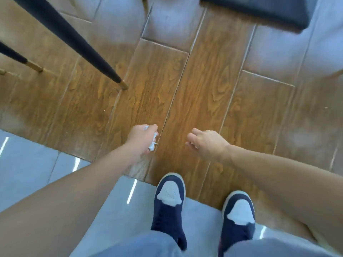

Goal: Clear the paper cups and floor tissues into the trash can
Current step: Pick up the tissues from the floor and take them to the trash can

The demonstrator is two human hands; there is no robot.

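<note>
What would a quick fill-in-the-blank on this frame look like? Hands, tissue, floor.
1. The crumpled white tissue is held in the ____ hand.
2. The right hand holds ____, its fingers loosely curled.
3. Both hands hang over the ____-patterned floor.
4. The black chair leg ends in a ____-coloured tip.

Missing words: left; nothing; wood; gold

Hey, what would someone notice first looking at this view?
Two bare arms reach down over a wood-pattern floor, the left hand closed on a crumpled white tissue, the right hand empty. Below stand two navy shoes; black chair legs slant in upper left.
</note>
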